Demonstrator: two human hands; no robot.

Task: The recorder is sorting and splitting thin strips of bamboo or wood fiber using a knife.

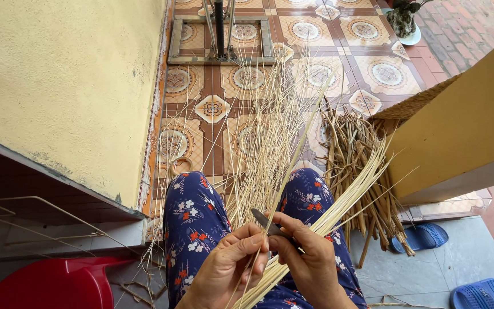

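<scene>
A red plastic stool (52,283) sits at far left. Over the lap, the left hand (230,266) pinches thin pale reed strips (270,143) that fan upward. The right hand (310,257) is closed around a small knife (265,222), its blade touching the strips. Cut stalks (355,166) and blue sandals (424,236) lie at right.

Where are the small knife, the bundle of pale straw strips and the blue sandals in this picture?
small knife (262,219), head view, on the dark blade above the fingers.
bundle of pale straw strips (347,197), head view, on its middle stretch right of the knee.
blue sandals (424,236), head view, on the nearer-to-pile sandal's upper.
</scene>
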